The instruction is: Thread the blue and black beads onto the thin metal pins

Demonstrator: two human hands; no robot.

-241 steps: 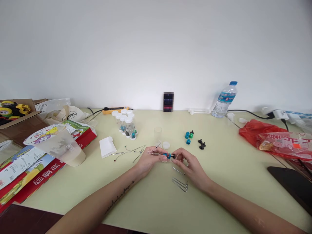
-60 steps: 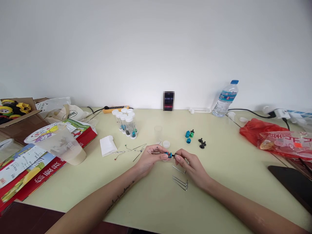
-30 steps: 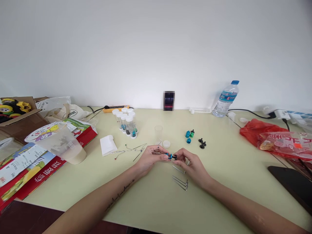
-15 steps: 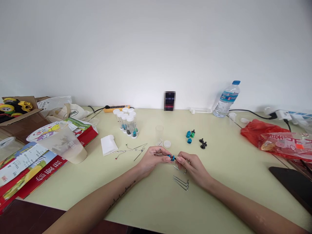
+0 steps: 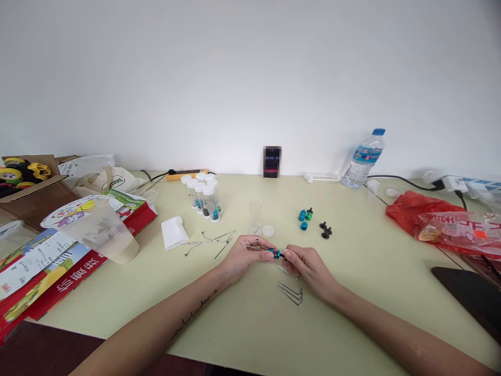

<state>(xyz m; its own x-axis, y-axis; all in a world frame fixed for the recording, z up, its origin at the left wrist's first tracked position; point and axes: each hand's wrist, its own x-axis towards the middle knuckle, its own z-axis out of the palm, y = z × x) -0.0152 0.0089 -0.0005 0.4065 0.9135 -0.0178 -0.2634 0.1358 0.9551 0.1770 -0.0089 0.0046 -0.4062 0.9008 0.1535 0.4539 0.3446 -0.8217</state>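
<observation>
Several fingers of the left hand (image 5: 243, 260) grasp a small blue piece (image 5: 276, 254) together with thin metal rods (image 5: 250, 246). Fingers of the right hand (image 5: 308, 265) pinch a black part (image 5: 283, 256) at the blue piece's right end. Near this hand, bent pins (image 5: 290, 295) lie on the table (image 5: 235, 326); farther, a clear tube (image 5: 255, 211) stands beside a white lid (image 5: 268, 231).

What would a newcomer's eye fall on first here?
Probably the left hand pinching a blue part and the right hand holding a black part, close together just below the picture's middle. After that, perhaps the bright red bag at the far right, or the white-capped tubes clustered left of centre.
</observation>
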